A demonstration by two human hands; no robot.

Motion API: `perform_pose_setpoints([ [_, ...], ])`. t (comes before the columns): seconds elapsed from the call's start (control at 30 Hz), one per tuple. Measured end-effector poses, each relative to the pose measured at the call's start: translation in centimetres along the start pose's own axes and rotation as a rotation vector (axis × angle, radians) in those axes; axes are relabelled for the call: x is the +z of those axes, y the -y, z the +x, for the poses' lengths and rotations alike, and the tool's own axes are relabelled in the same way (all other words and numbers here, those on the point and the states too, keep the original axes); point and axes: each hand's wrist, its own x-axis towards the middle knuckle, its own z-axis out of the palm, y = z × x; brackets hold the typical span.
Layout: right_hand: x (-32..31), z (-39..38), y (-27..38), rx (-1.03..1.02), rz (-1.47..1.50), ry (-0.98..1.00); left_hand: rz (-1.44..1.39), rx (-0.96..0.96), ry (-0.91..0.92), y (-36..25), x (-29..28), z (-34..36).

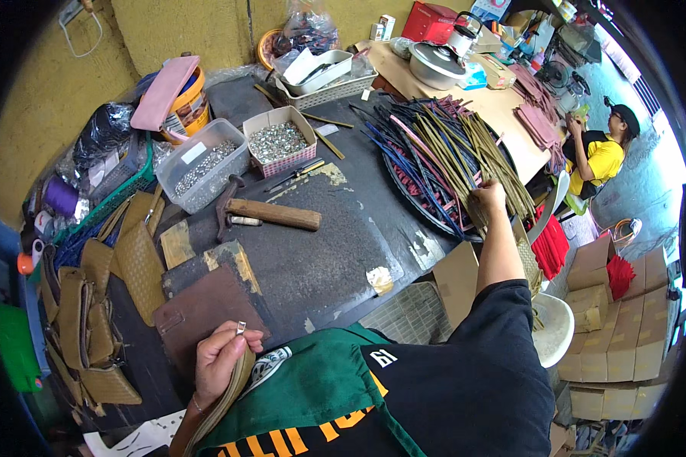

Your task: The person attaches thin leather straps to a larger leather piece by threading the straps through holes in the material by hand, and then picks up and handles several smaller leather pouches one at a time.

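My left hand [215,359] is closed in a pinch at the near left edge of the table. It holds an olive strap [236,378] that hangs down along my forearm, with a small metal buckle [241,327] showing above the fingertips. Stretched out to the right, my right hand [489,198] has its fingers curled round olive strips [472,148]; its fingertips are partly hidden. Those strips lie heaped with blue and pink ones on a round dark tray [402,194]. Beside my left hand is a flat brown leather piece [198,308].
A wooden-handled hammer [278,214] lies mid-table. Behind it stand a clear tub [206,164] and a pink basket [282,142] of small metal pieces. Olive woven bags [84,320] pile up at left. A co-worker [604,156] sits far right, beyond a white stool [552,327] and cardboard boxes [617,335].
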Motion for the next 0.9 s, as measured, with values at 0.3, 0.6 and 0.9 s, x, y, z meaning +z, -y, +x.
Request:
perform_pose_setpoints([
  [0.3, 1.7, 0.9, 0.8, -0.062, -0.167, -0.029, 0.043, -0.056, 0.006, -0.3, -0.1, -0.3],
  [0.6, -3.0, -6.0, 9.9, -0.118, 1.73, 0.942, -0.041, -0.134, 0.069, -0.8, 0.5, -0.2],
  [0.9, -0.6, -27.5, 25.5, 0.057, 1.709, 1.222, 0.025, -0.223, 0.04, -0.7, 1.5, 1.9],
])
